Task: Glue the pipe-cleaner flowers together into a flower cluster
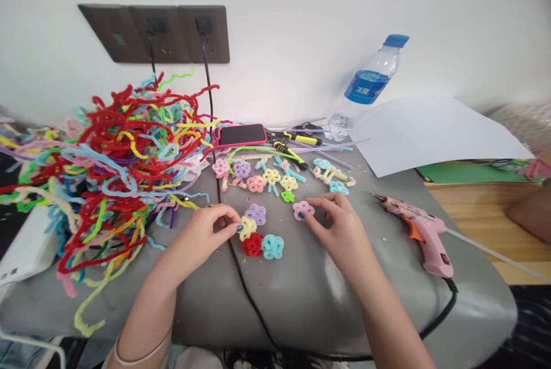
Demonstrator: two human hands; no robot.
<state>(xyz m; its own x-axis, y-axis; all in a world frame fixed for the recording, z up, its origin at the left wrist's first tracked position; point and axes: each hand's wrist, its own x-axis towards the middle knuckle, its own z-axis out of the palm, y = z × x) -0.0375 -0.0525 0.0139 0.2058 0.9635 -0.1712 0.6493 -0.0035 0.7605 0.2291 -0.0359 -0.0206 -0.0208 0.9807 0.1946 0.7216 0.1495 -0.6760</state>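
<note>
Both hands' fingertips partly cover small pipe-cleaner flowers [303, 209].

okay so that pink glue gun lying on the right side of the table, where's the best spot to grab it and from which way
Take the pink glue gun by its handle, the thick end pointing toward the near table edge, coming from above and the near right. It lies flat on its side with the metal nozzle aimed away to the left, so that approach keeps the grip clear of the tip and the black cord.

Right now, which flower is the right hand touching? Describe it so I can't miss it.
Start at the pink glue gun on the grey table and go left to the right hand. At its fingertips lies a pink flower, alone, apart from the four-flower cluster by the left hand.
</note>
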